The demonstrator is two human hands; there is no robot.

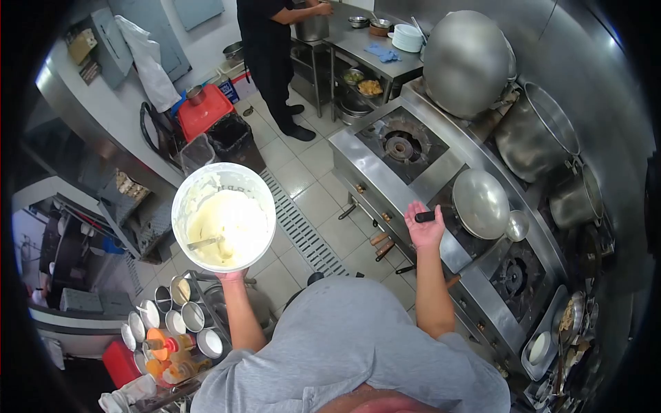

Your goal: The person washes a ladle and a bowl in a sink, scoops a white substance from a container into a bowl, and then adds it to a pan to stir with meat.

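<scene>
My left hand [234, 275] is under the near side of a white plastic bucket [180, 237], holding it up; most of its fingers are hidden. Inside is a pale yellow, creamy mixture [237, 220], smeared up the wall. A metal utensil [205, 243] is partly sunk in it. My right hand [426, 233] is palm up beside the stove, fingers stretched out. Across it lies the black handle [425, 216] of a metal pan [480, 204], and the fingers are not wrapped around it. The pan sits over a burner and looks bare inside.
A ladle [517, 226] lies beside the pan, near a second burner [513, 275]. Large pots [537, 134] line the back. Seasoning containers [193, 316] and squeeze bottles [180, 369] crowd the lower left. A person in black [265, 62] stands at a steel table [361, 45]. A floor drain [303, 224] crosses the tiles.
</scene>
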